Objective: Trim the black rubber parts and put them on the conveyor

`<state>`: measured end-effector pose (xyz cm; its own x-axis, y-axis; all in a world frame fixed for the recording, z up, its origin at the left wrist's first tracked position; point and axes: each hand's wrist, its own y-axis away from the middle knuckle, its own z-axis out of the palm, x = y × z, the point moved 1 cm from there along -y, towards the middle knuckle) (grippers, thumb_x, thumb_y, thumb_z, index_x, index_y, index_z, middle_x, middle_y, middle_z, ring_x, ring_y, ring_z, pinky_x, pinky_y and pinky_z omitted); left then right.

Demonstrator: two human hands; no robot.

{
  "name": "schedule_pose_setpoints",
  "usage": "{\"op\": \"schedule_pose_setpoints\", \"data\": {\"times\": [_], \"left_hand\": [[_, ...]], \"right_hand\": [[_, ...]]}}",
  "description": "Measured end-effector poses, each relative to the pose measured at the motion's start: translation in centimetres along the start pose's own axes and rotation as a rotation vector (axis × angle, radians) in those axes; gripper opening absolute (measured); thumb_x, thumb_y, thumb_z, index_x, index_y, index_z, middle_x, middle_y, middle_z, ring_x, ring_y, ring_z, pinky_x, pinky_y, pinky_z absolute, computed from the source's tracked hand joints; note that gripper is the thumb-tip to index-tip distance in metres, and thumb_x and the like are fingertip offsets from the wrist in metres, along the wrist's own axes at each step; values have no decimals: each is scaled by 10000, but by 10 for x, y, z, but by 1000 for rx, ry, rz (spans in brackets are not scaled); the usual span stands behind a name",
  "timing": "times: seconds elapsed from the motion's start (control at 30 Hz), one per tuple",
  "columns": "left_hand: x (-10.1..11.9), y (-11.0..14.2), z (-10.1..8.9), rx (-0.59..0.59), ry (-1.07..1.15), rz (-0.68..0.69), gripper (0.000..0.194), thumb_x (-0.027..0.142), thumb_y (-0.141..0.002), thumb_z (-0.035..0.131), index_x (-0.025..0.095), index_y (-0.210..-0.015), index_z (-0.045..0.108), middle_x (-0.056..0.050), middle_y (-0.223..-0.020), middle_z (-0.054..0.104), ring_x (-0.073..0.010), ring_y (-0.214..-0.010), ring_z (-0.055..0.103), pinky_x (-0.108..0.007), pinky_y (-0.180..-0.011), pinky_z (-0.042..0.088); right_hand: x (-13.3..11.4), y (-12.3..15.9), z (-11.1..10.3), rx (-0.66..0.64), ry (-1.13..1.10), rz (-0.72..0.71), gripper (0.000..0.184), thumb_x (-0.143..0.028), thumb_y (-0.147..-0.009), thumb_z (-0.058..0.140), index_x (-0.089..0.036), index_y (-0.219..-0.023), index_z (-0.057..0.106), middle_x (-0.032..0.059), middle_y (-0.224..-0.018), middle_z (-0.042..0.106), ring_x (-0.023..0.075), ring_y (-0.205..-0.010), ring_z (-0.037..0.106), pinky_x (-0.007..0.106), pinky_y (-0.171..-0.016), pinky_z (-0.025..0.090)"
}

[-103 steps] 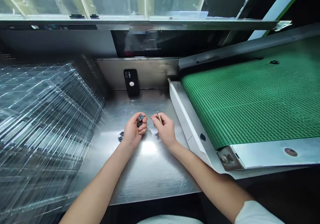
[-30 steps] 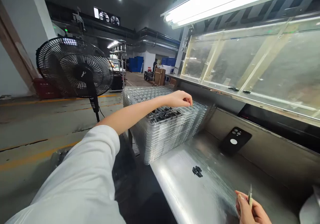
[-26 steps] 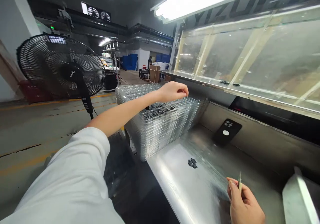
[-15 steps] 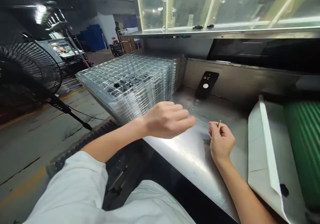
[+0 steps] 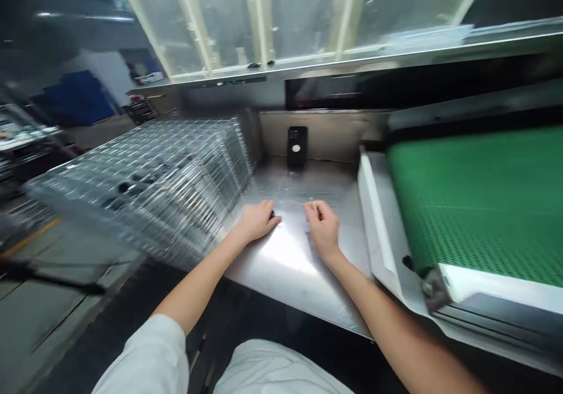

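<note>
Left hand (image 5: 257, 221) flat on steel table (image 5: 290, 259), fingertips on a small dark part (image 5: 272, 214), likely pinning it for pickup; right hand (image 5: 322, 230) loosely curled, contents unclear.

1. Worktop (image 5: 290, 259): brushed metal, glossy, with bright glare.
2. Tray stack (image 5: 149, 177) at nine o'clock: clear glossy plastic.
3. Conveyor belt (image 5: 479, 200) at three o'clock: green, textured mesh-like surface, matt.
</note>
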<state>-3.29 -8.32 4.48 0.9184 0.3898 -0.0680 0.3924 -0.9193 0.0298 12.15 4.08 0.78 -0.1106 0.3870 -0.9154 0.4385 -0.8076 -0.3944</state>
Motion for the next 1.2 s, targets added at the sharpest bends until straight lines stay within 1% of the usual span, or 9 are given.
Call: {"op": "schedule_pose_setpoints", "data": {"times": [0.13,0.27,0.47,0.63,0.77,0.9,1.0,1.1,1.2], "left_hand": [[1,-11,10,7,-67,81,334,402,-1086,312,175,-1118,554,-117,-1127,674,-268,-971,702,-338,-775,461],[-1,-20,17,36,-105,154,336,365,-1089,263,192,-1081,550,-95,-1098,683,-248,-910,708,-324,-717,432],[0,-28,19,93,-68,134,297,410,-1069,334,229,-997,558,-65,-1035,715,-220,-863,707,-285,-660,391],[2,-40,22,178,77,147,264,444,-1025,427,239,-964,582,-49,-961,732,-213,-841,689,-283,-695,404],[7,-47,23,238,404,64,207,444,-944,552,244,-929,603,7,-802,680,-173,-754,633,-266,-714,410],[11,-58,16,328,976,-74,230,428,-841,659,207,-861,602,30,-698,602,-119,-640,545,-233,-637,412],[20,-70,3,422,1365,-188,278,431,-797,715,199,-831,567,55,-603,540,-83,-508,434,-212,-503,329],[41,-78,-8,447,1628,-147,348,451,-773,781,199,-831,548,64,-585,532,-62,-457,394,-200,-445,271],[66,-76,-7,372,1802,-48,395,456,-753,838,193,-837,555,71,-595,524,-46,-446,387,-188,-427,275]], "right_hand": [[-1,-2,-1,-27,-4,0,365,-534,-926,525,-202,-804,616,-25,-678,488,165,-656,449,289,-642,329],[-4,-2,-5,-28,20,-15,341,-506,-934,527,-207,-802,623,-38,-644,487,153,-617,438,280,-622,328],[-8,0,-9,-44,0,-31,315,-473,-951,536,-210,-791,600,-40,-655,508,145,-616,436,273,-612,326],[-9,-2,-10,-33,8,-46,312,-467,-953,535,-211,-789,606,-40,-640,506,146,-602,434,271,-599,330],[-9,-4,-13,-26,6,-46,315,-471,-942,542,-204,-792,615,-35,-657,507,145,-619,443,267,-621,336],[-3,-5,-12,-1,-8,-11,343,-512,-942,543,-199,-837,635,-27,-680,516,156,-649,460,275,-639,347],[2,-6,-10,24,-35,13,347,-515,-949,548,-190,-908,663,-30,-674,518,153,-628,455,279,-625,359],[5,-6,-8,46,-88,-11,354,-496,-962,588,-184,-1107,668,-34,-700,529,154,-628,471,280,-623,390],[6,-6,-8,65,-119,-73,413,-491,-977,651,-192,-1260,613,-21,-777,572,160,-673,534,284,-648,444]]}}
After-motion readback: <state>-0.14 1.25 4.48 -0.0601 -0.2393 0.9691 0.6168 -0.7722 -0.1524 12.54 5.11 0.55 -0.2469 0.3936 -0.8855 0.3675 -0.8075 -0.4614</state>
